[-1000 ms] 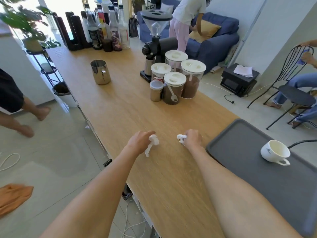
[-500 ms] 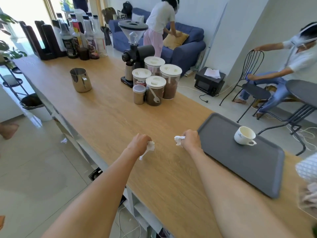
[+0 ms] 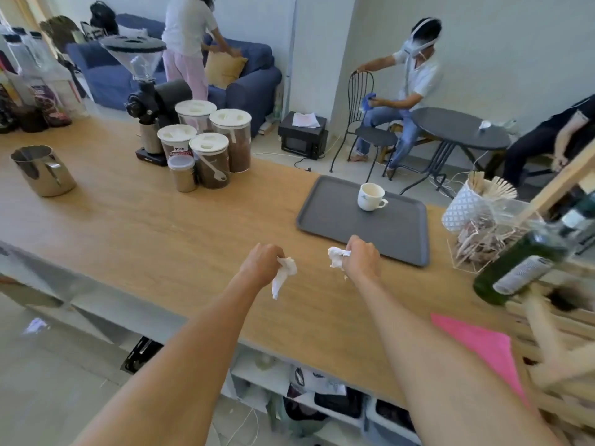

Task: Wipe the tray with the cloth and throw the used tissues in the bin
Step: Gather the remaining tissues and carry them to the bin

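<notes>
My left hand [image 3: 260, 263] grips a crumpled white tissue [image 3: 283, 275] that hangs below the fist, over the wooden counter. My right hand [image 3: 362, 260] grips a second balled white tissue [image 3: 336, 256], just at the near left corner of the grey tray [image 3: 341, 220]. On the tray stands a white cup [image 3: 370, 196]. A pink cloth [image 3: 483, 346] lies flat on the counter at the right, beside my right forearm. No bin is in view.
Lidded coffee jars [image 3: 212, 146] and a grinder [image 3: 145, 91] stand at the counter's far side, a steel jug [image 3: 43, 170] at the left. A wooden rack with a green bottle [image 3: 518, 265] crowds the right. Shelves [image 3: 322, 397] run under the counter. People sit and stand beyond.
The view has swung right, bringing the pink cloth, the rack and the whole tray into sight. Both hands keep their tissues and stay side by side over the counter.
</notes>
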A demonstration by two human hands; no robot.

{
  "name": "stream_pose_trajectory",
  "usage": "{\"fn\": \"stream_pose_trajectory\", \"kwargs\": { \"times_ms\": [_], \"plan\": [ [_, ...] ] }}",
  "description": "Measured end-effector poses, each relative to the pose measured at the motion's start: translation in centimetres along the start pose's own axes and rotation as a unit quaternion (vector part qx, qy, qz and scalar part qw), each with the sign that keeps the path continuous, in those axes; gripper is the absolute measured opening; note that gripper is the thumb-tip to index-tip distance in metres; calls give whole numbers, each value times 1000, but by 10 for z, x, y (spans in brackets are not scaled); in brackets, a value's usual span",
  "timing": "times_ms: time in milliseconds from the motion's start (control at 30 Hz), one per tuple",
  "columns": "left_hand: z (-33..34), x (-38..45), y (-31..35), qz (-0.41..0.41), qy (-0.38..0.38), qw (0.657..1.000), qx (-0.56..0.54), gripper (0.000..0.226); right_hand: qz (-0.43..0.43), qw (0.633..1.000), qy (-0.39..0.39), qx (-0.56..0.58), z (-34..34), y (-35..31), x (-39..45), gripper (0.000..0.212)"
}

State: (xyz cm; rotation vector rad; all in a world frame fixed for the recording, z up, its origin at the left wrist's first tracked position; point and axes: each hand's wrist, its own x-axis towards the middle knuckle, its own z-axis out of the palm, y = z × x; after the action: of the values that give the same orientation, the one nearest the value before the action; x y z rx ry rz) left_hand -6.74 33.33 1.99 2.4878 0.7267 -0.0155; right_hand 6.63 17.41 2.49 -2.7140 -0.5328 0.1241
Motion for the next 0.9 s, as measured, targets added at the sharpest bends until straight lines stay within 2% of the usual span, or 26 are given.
{"fn": "stream_pose_trajectory", "kwargs": {
  "times_ms": [267, 433, 733, 900],
  "plan": [
    [42, -19, 87, 94, -23, 995, 17, 42, 69, 996, 47, 33, -36, 88, -51, 8],
    [69, -35, 146, 153, -47, 987, 32, 41, 103, 991, 77, 40, -67, 147, -89, 12],
    [143, -110, 257, 229, -116, 966, 24, 35, 173, 979, 86, 62, -113, 263, -193, 7],
    [191, -154, 305, 278, -147, 949, 34, 33, 209, 972, 93, 52, -129, 319, -251, 20]
  ]
}}
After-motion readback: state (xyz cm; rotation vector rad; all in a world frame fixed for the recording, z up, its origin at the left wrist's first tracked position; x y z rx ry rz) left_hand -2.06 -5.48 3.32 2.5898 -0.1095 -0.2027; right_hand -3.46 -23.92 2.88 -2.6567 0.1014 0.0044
